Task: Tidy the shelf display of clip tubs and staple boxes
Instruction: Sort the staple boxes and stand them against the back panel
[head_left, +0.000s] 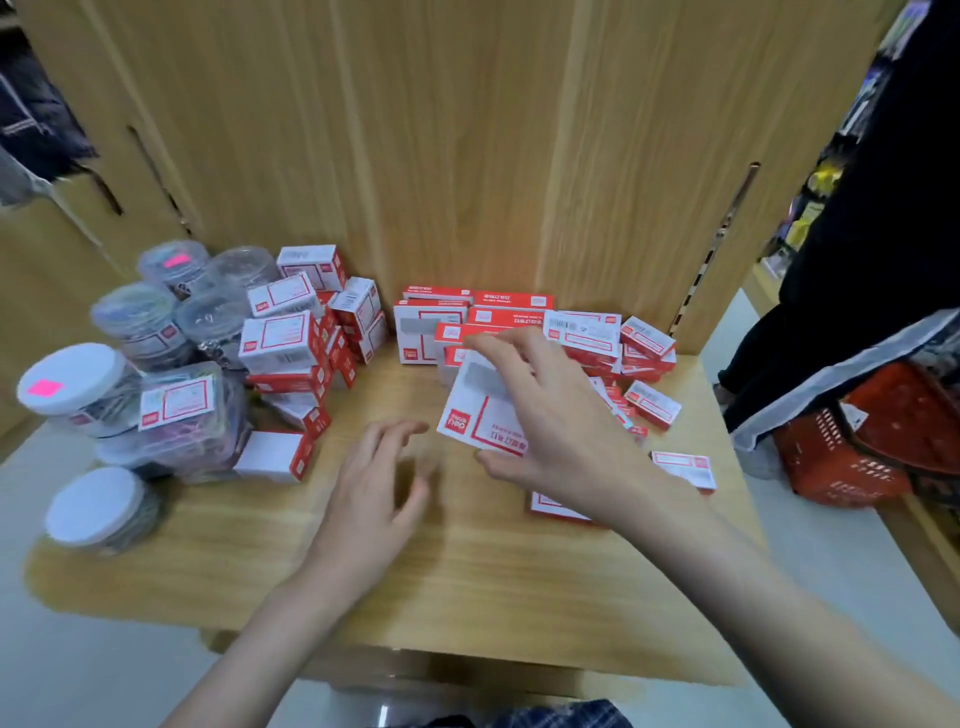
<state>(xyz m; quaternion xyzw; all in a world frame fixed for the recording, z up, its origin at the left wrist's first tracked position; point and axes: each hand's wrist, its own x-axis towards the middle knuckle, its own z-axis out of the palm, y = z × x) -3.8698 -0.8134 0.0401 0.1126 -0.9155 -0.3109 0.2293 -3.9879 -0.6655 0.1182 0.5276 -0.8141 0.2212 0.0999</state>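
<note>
My right hand (556, 415) holds a large red-and-white staple box (480, 410) between thumb and fingers, tilted above the wooden shelf (467, 561). My left hand (371, 488) hovers just left of it, fingers spread and relaxed, holding nothing. Behind the held box, more large staple boxes (447, 325) stand in a row against the back panel. Small staple boxes (647, 358) lie scattered at the right. A pile of small boxes (293, 343) sits centre left. Clear clip tubs (135, 317) with white lids cluster at the far left.
A loose tub (98, 512) stands near the shelf's front left corner. Another person in black stands at the right beside a red shopping basket (872, 441). The wooden back panel (467, 156) rises behind the goods. A small box (683, 467) lies near the right edge.
</note>
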